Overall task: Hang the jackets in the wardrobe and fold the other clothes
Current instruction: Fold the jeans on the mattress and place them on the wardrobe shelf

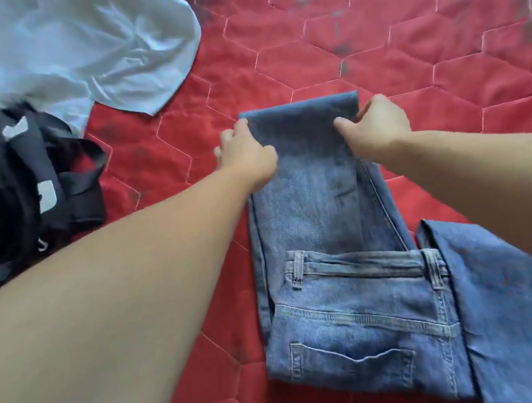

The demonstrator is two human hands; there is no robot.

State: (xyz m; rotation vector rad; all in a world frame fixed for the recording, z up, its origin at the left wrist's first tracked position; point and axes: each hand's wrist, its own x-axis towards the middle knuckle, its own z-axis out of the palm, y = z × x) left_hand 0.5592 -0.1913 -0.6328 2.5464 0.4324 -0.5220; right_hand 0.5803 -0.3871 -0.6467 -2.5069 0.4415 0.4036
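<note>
A pair of blue jeans [348,298] lies partly folded on the red quilted bed cover [389,43], waistband and back pocket near me, legs doubled over toward the far end. My left hand [248,156] grips the left side of the folded end. My right hand [376,126] pinches its right corner, thumb on top of the denim. A second stretch of blue denim [515,304] runs off to the lower right.
A light blue garment [85,46] lies crumpled at the upper left. A black garment with white patches and straps [8,181] is heaped at the left edge. Red cover stretches bare to the right and far side.
</note>
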